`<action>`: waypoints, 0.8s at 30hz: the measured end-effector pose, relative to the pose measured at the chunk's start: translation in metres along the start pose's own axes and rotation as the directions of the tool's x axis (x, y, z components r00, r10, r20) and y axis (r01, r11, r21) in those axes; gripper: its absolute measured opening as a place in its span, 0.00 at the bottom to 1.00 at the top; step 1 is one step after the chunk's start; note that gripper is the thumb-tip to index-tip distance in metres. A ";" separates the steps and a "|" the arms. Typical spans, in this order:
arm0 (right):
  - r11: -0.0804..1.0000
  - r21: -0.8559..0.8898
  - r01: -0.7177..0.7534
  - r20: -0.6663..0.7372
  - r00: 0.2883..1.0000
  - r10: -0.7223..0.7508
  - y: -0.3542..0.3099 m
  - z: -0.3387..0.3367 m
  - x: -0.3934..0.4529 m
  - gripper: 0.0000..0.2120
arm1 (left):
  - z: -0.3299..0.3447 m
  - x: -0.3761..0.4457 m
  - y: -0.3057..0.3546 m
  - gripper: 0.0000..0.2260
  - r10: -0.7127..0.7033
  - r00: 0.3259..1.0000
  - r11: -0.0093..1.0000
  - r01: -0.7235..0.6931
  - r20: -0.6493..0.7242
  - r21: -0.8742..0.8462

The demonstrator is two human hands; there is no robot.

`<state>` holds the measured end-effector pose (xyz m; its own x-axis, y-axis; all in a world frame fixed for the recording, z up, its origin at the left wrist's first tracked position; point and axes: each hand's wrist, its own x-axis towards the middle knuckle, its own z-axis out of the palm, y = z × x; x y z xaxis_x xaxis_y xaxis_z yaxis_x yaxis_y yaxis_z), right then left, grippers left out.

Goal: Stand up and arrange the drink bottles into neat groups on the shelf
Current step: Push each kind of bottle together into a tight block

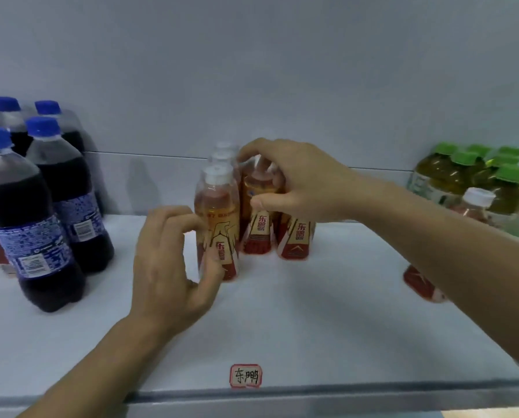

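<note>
— Five or six of the red-and-gold energy drink bottles (246,206) stand packed together mid-shelf, straight behind the handwritten shelf tag (245,376). See how tight they are?

— I do. The left hand (169,267) has its fingers (188,218) curled round the front bottle (219,224), thumb low on the label. The right hand (294,182) comes over the top and pinches the neck of one in the row behind.

— That's my worry. Those bottles look tall and narrow; nudge one while squaring it up and I'd guess the neighbours go over like skittles.

— And the right forearm?

— It crosses above a lone bottle (463,218) of the same drink, well to the right of the tag, beside the green-capped tea bottles (478,176). Pull that arm back carelessly and the sleeve-less elbow could clip its white cap.

— Would it fall far?

— Off the shelf (282,312) edge, possibly; it stands nearer the front than the cluster. The dark cola bottles (41,212), left of the tag, look safe: heavier, already grouped, well apart from both hands.

— So slow hands, then fetch the stray.

— That's how I'd judge it.
</note>
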<state>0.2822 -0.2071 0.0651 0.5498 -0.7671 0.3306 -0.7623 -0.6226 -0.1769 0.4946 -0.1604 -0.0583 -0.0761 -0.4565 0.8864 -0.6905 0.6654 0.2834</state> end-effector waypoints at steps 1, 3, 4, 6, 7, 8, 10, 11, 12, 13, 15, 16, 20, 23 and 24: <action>0.999 -0.036 -0.022 0.019 1.000 0.022 0.007 -0.010 -0.011 0.21 | 0.004 0.003 0.012 0.09 0.081 0.995 0.996 -0.079 0.058 -0.032; 0.987 -0.141 -0.071 0.090 0.992 0.084 0.022 -0.033 -0.035 0.14 | 0.022 0.009 0.035 0.07 0.114 0.951 0.991 -0.088 0.289 -0.102; 0.976 -0.193 -0.099 0.109 0.987 0.122 0.030 -0.047 -0.048 0.13 | 0.034 0.012 0.049 0.07 0.101 0.904 0.991 -0.055 0.416 -0.120; 0.953 -0.257 -0.161 0.112 0.975 0.194 0.048 -0.076 -0.079 0.14 | 0.061 0.013 0.073 0.08 0.070 0.776 0.991 0.021 0.627 -0.136; 0.943 -0.272 -0.191 0.100 0.969 0.225 0.058 -0.089 -0.096 0.14 | 0.075 0.012 0.085 0.09 0.061 0.702 0.989 0.055 0.709 -0.140; 0.935 -0.279 -0.218 0.087 0.964 0.251 0.068 -0.102 -0.113 0.13 | 0.089 0.010 0.097 0.11 0.050 0.626 0.988 0.082 0.778 -0.130; 0.926 -0.276 -0.259 0.048 0.958 0.283 0.088 -0.123 -0.145 0.12 | 0.116 0.004 0.123 0.17 0.017 0.472 0.991 0.108 0.882 -0.077; 0.923 -0.267 -0.276 0.029 0.955 0.294 0.098 -0.130 -0.158 0.13 | 0.129 0.001 0.136 0.20 -0.005 0.407 0.993 0.106 0.913 -0.042; 0.922 -0.254 -0.291 0.021 0.952 0.306 0.107 -0.134 -0.170 0.14 | 0.141 -0.001 0.146 0.24 -0.035 0.359 0.996 0.094 0.933 0.001; 0.922 -0.242 -0.302 0.024 0.948 0.317 0.115 -0.135 -0.179 0.16 | 0.153 -0.001 0.157 0.30 -0.071 0.336 0.995 0.085 0.939 0.045; 0.922 -0.237 -0.306 0.057 0.943 0.327 0.129 -0.130 -0.191 0.18 | 0.177 0.001 0.173 0.42 -0.157 0.332 0.983 0.140 0.930 0.115; 0.921 -0.241 -0.306 0.073 0.941 0.331 0.135 -0.126 -0.194 0.18 | 0.189 0.003 0.180 0.47 -0.197 0.323 0.967 0.219 0.926 0.129; 0.911 -0.248 -0.329 -0.003 0.941 0.339 0.149 -0.108 -0.191 0.20 | 0.228 0.012 0.198 0.52 -0.255 0.307 0.787 0.616 0.917 0.013; 0.898 -0.243 -0.368 -0.003 0.926 0.379 0.152 -0.093 -0.180 0.20 | 0.239 0.008 0.200 0.42 -0.336 0.384 0.717 0.697 0.860 -0.031; 0.896 -0.249 -0.367 0.010 0.925 0.381 0.152 -0.089 -0.176 0.17 | 0.238 0.008 0.203 0.39 -0.366 0.411 0.708 0.706 0.835 -0.037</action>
<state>0.0390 -0.1528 0.0623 0.2214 -0.9480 0.2288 -0.9700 -0.2383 -0.0484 0.1825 -0.1693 -0.0807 -0.3794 -0.9242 -0.0449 -0.5155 0.1708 0.8397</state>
